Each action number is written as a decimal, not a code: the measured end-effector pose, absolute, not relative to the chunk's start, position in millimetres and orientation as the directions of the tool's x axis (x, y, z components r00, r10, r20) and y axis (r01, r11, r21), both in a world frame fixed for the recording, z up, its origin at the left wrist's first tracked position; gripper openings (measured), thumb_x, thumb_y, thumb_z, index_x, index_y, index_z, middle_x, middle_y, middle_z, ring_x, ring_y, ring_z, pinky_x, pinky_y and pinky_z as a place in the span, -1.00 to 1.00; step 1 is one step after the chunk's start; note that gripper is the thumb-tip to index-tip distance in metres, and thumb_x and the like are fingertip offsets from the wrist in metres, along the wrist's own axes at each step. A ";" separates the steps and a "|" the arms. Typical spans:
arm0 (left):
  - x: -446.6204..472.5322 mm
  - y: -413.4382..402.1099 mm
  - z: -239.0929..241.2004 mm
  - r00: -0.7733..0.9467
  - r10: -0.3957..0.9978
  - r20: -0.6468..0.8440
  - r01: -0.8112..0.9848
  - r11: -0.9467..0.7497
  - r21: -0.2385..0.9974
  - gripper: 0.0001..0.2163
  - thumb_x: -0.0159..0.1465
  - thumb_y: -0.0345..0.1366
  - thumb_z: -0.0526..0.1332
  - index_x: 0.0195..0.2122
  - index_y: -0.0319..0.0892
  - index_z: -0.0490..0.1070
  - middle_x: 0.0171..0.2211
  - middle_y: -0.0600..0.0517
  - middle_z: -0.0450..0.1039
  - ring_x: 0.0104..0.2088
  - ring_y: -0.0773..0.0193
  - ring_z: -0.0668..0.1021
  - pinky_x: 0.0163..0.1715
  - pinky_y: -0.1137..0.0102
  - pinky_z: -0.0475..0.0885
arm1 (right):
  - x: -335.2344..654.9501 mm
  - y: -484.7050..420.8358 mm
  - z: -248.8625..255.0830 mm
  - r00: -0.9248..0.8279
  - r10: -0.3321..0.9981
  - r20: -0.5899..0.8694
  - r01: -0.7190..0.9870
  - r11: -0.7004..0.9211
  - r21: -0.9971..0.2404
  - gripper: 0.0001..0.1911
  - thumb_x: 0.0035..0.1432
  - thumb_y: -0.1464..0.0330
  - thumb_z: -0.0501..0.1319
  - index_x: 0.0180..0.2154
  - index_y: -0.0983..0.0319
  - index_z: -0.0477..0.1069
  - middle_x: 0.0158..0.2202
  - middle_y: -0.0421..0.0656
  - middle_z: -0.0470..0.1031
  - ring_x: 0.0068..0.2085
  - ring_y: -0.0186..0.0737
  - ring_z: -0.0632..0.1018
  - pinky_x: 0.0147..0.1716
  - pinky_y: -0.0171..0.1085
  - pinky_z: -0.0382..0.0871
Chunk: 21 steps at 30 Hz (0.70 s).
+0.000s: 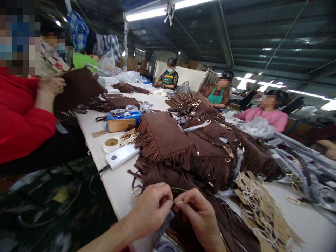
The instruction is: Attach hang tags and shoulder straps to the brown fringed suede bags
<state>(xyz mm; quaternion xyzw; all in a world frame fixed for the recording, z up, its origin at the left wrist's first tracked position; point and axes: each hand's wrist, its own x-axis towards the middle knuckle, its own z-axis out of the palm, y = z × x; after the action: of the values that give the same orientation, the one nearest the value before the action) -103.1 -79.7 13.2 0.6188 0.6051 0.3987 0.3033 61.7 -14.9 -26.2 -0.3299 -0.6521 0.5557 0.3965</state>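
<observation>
My left hand (154, 206) and my right hand (198, 213) meet at the near table edge, each closed in a pinch. Between their fingertips is a tiny light-coloured piece, too small to name. Beneath them lies a dark brown fringed bag (231, 220) with a metal zip along its opening. Some greyish wrapping shows below my left wrist. Just beyond, more brown fringed bags (165, 134) are heaped, with gold-toned rings and zip pulls on them. To the right of my hands is a pile of brown card tags (267, 210) with white strings.
Left of the heap are a white device (123, 156) with a cable, a tape roll (110, 144), an orange-brown phone-like case (121, 125) and a blue holder (133, 115). A person in red (23, 115) handles a bag close on the left. Several co-workers sit further along the table.
</observation>
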 end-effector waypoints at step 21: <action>-106.4 -87.0 11.4 0.189 0.939 0.287 0.734 -0.329 0.595 -0.79 0.24 -0.50 0.12 -0.15 -0.14 0.41 -0.12 -0.03 0.43 -0.18 0.19 0.50 -0.21 0.35 0.41 | 96.1 -58.7 -16.8 -0.611 0.664 0.430 0.415 0.732 -0.540 -0.72 0.27 0.30 0.20 0.02 0.10 0.45 -0.06 -0.07 0.61 -0.11 -0.10 0.65 -0.17 -0.30 0.57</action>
<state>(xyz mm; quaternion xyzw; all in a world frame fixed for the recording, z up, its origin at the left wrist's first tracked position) -106.4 -87.0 11.4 0.7531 0.5554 0.3119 0.1649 96.1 -58.7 -16.8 -0.3082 -0.8755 0.1977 0.3152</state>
